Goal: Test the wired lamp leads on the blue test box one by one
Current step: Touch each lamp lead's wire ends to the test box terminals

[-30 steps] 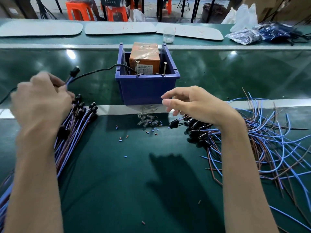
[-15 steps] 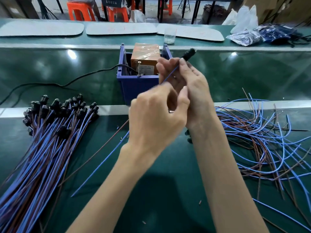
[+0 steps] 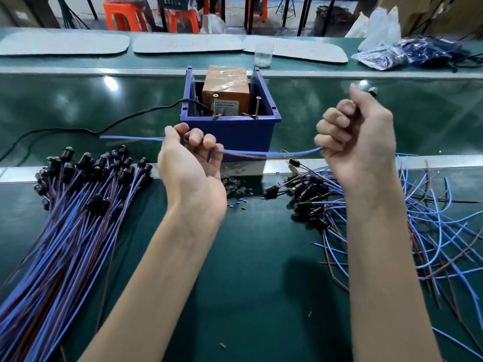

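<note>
Since half a second ago both hands have drawn apart: they were bunched together in front of the box, and now one lead is stretched between them. Fingers of the left hand are curled, palm up, round the blue wire of the lamp lead, whose free end sticks out to the left of the fist. The right hand has its fingers closed tightly round the other end, and the black lamp head, blurred, shows just above that fist.

The held lead sags a little as it crosses in front of the near wall of the blue test box. That box stands in the middle, just beyond the metal rail, with an orange block inside it and two upright metal pins at its near edge. A black cable leaves its left side and runs off to the left.

On the green table, a neat bundle of leads lies at the left, its black heads toward the rail and its wires running near and left. A tangled pile of leads sprawls at the right. Small clear bulbs and bits of blue sleeve lie scattered between the two, just near of the box.

Farther off stand a clear cup, flat grey pads, plastic bags at the far right and orange stools beyond
</note>
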